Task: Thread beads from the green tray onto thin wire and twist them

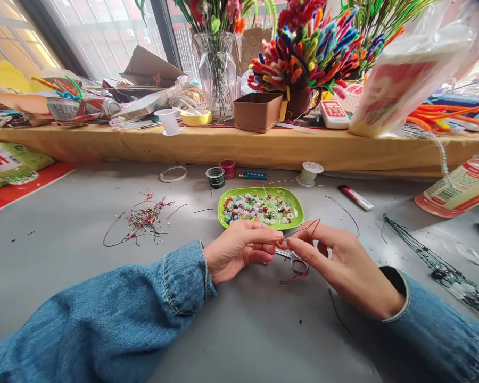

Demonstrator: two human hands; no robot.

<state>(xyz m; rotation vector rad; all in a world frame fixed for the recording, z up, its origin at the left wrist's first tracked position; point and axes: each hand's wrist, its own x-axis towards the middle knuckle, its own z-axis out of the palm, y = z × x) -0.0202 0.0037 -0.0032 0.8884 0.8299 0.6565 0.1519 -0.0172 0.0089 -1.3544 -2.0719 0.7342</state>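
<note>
My left hand pinches a thin dark red cord between thumb and fingers. Close beside it, the fingertips of my right hand are closed on the same cord, which loops up over the knuckles. A small reddish bit shows between the two hands, too small to name. Below the fingertips lie scissors, partly hidden by my hands, with a loose end of dark red cord over a handle. Just beyond my hands sits a green tray of mixed coloured beads.
Cord scraps lie left. Behind the tray stand a green spool, a red spool, a white spool and a blue lighter. Right are another lighter, knotted dark cords and a bottle. A cluttered ledge runs behind.
</note>
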